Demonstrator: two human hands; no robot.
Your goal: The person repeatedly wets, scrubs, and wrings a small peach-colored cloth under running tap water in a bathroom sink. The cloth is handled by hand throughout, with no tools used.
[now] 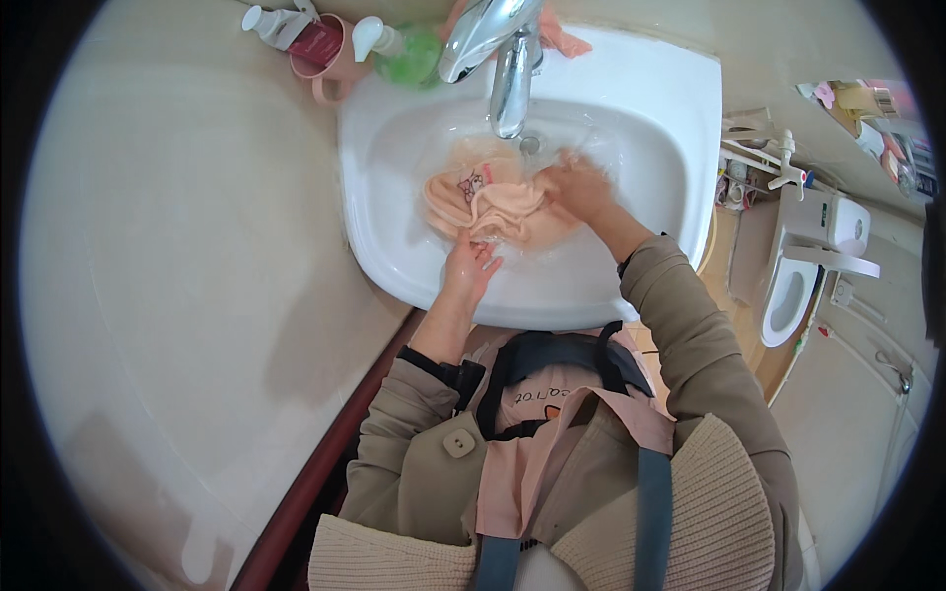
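Observation:
A wet peach towel (510,210) with a small cartoon figure on it lies bunched in the white washbasin (414,273). Clear water surrounds and partly covers the cloth. My right hand (580,188) grips the towel's right side, its fingers blurred by motion and splashing. At the near left edge of the cloth, my left hand (469,266) is wet, its fingers apart and the tips touching or just beside the fabric. Above the basin's far side hangs the spout of a chrome faucet (510,96). Whether water runs from it is hard to see.
Left of the faucet stand a green pump bottle (410,59) and a pink mug (329,63) holding a tube (295,33). A peach cloth (565,37) lies behind the faucet. To the right are a toilet (791,295) and a wall tap (787,166).

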